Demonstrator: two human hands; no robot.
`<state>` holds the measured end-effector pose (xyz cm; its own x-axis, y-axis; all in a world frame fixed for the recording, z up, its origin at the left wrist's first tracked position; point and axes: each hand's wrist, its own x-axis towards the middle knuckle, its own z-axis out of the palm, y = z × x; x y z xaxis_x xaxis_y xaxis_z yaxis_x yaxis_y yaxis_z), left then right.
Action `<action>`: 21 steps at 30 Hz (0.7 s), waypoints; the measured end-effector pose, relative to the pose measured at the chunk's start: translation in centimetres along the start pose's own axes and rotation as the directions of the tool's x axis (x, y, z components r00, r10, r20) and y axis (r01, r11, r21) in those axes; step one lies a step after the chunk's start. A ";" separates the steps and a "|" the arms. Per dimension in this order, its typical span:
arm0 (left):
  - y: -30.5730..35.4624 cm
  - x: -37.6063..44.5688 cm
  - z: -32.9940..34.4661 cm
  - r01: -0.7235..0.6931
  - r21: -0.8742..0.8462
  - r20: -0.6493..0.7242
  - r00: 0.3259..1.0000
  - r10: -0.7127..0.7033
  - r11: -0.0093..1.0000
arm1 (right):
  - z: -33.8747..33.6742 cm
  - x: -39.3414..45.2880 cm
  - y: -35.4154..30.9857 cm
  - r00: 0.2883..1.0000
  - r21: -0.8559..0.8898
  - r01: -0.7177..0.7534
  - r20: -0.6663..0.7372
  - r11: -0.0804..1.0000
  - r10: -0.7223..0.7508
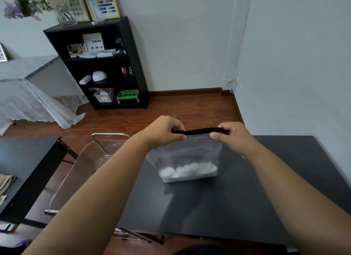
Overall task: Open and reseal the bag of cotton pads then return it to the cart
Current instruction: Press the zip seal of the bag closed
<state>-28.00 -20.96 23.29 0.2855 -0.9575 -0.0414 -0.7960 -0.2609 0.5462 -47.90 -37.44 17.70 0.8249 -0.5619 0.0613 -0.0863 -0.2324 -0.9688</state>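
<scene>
A clear, soft plastic bag with a black zip strip along its top stands upright on the dark grey table, its base touching the surface near the table's far left part. White round cotton pads lie heaped in the bottom of the bag. A small dark mark, perhaps a label, shows at the bag's upper left edge, but it is too blurred to read.

The left hand pinches the left end of the black strip, fingers curled over the top and thumb pressed on the near side. The right hand pinches the right end the same way, thumb in front. Both hands are closed on the strip, which runs taut and nearly level between them; whether the seal is pressed shut I cannot tell.

Just left of the table stands a clear plastic cart with chrome rails. Beyond it is a second black table. Against the far wall stands a black shelf unit holding a green basket and small bottles; any lettering there is unreadable.
</scene>
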 end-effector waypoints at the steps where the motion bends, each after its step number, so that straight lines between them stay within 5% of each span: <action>1: 0.0 0.0 0.0 -0.003 0.005 -0.007 1.000 0.003 1.000 | 0.0 0.0 0.0 1.000 0.004 0.003 0.001 1.000 -0.003; 6: 0.2 -0.2 0.3 -0.003 -0.005 -0.040 0.999 0.002 1.000 | 0.5 -0.4 -0.4 0.995 0.055 -0.047 0.091 0.997 0.042; 16: 1.3 -0.6 1.1 -0.026 -0.062 -0.036 0.999 0.024 0.998 | 2.1 -0.9 -0.3 0.999 0.066 0.016 0.036 0.998 -0.019; 21: 1.8 -0.7 1.4 -0.065 -0.032 -0.054 0.997 0.063 0.997 | 2.1 -1.5 -1.5 0.995 -0.067 0.041 0.098 0.997 -0.034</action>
<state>-30.37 -20.98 23.07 0.2631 -0.9640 0.0381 -0.7955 -0.1945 0.5739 -47.82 -34.60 18.59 0.8783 -0.4728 0.0707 -0.0897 -0.3081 -0.9471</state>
